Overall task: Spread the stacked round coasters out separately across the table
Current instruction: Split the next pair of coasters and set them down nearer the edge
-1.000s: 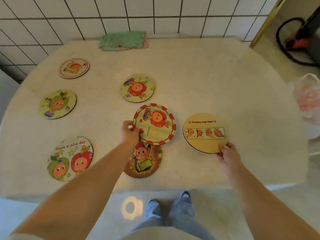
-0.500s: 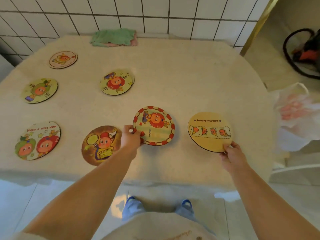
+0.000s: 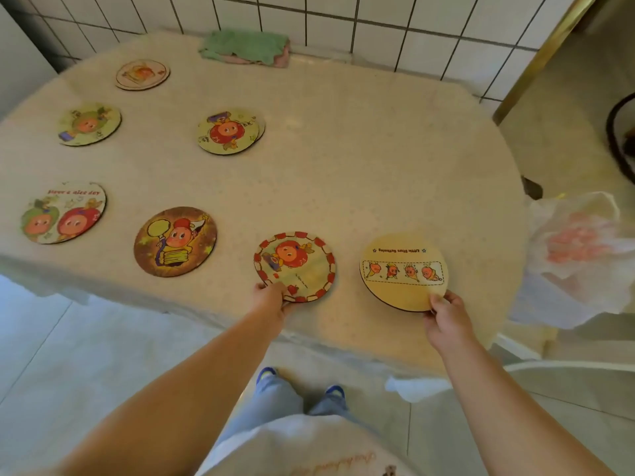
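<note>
Several round cartoon coasters lie apart on the beige table (image 3: 360,173). My left hand (image 3: 273,295) pinches the near edge of a red-rimmed coaster (image 3: 295,264) that rests near the table's front edge. My right hand (image 3: 446,314) grips the near edge of a yellow coaster (image 3: 403,269) with a row of small figures. To the left lie a brown coaster (image 3: 175,241) and a "nice day" coaster (image 3: 63,213). Farther back sit a green one (image 3: 89,123), a pale one (image 3: 142,74) and a yellow-green coaster (image 3: 228,130) with another edge showing beneath it.
A folded green cloth (image 3: 245,48) lies at the table's back edge against the tiled wall. A white plastic bag (image 3: 580,255) hangs off the right side. My feet show on the tiled floor below the front edge.
The view has shifted so the coasters sit more to the right. My left hand has slid the red-rimmed coaster away from the brown one and set it lower near the front edge.
</note>
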